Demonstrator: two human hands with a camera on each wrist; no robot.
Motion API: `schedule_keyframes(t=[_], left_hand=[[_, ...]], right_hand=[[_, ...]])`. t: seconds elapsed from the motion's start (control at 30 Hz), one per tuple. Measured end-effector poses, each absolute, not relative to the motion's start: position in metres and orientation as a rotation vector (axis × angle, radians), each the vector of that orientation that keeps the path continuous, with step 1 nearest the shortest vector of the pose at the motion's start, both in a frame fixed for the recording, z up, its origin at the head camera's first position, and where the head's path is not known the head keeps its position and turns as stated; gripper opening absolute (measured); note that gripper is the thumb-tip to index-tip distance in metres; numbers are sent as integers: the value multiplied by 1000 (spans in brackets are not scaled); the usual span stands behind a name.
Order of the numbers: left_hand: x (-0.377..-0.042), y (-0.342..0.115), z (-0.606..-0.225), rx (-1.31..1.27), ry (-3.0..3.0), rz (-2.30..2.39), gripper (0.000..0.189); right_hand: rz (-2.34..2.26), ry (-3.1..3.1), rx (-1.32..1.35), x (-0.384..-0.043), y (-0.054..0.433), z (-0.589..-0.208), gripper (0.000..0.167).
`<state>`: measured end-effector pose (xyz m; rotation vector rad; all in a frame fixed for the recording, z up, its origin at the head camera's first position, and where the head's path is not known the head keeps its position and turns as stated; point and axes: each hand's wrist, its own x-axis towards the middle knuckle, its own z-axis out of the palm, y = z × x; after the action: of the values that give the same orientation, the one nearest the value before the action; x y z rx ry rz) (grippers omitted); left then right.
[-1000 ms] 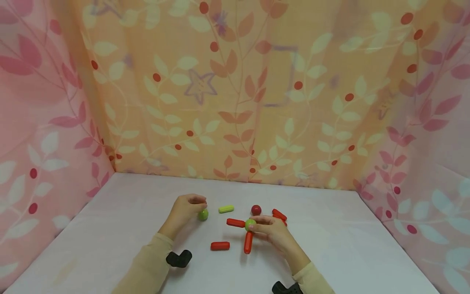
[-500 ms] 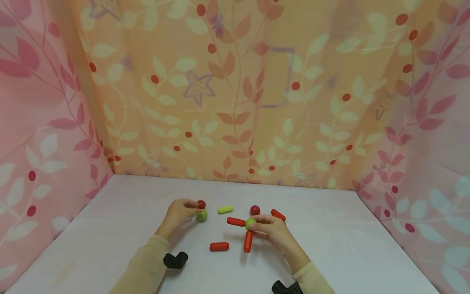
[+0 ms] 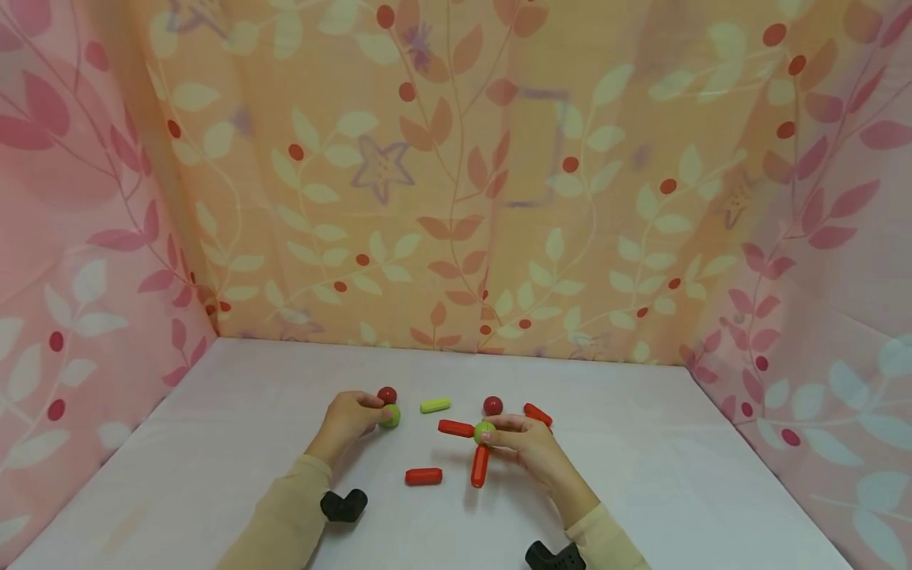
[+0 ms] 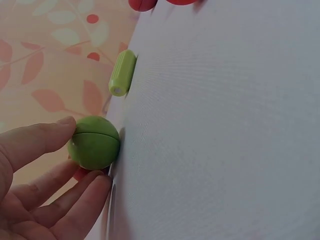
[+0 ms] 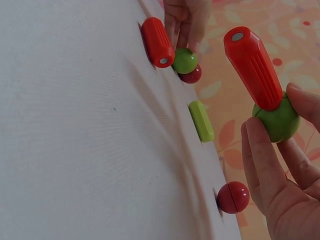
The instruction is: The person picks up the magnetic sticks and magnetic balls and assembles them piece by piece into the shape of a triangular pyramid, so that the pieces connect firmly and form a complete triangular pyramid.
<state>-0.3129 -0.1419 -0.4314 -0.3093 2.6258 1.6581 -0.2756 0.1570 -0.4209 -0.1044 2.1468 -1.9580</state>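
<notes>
My left hand (image 3: pixel 349 423) has its thumb and fingers around a green ball (image 4: pixel 94 145) at the table's left. Just behind that ball sits a red ball (image 3: pixel 387 395), mostly hidden in the left wrist view. My right hand (image 3: pixel 530 445) pinches a second green ball (image 5: pixel 278 120) above the table. Two red sticks join this ball: one red stick (image 3: pixel 456 428) points left, the other red stick (image 3: pixel 480 467) points toward me. Only one red stick on it, with a round metal spot at its tip, shows in the right wrist view.
A loose red stick (image 3: pixel 423 476) lies between my forearms. Farther back are a yellow-green stick (image 3: pixel 435 405), another red ball (image 3: pixel 492 405) and a red stick (image 3: pixel 537 414) partly behind my right hand. Patterned cloth walls (image 3: pixel 456 198) border the white table (image 3: pixel 641 475) at back and sides.
My left hand has shifted slightly left and nearer me, and the red ball behind its green ball now shows. The right hand keeps holding its ball and sticks almost still.
</notes>
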Motion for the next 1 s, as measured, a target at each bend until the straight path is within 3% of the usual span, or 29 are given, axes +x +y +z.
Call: schedule_keyframes(t=[0.43, 1.0], left_hand=[[-309, -132, -433, -313, 2646, 1652, 30], [-282, -102, -405, -70, 2647, 1639, 32]], right_hand=[[-1955, 2135, -113, -277, 159, -424, 45], [-1964, 2147, -113, -278, 160, -421, 42]])
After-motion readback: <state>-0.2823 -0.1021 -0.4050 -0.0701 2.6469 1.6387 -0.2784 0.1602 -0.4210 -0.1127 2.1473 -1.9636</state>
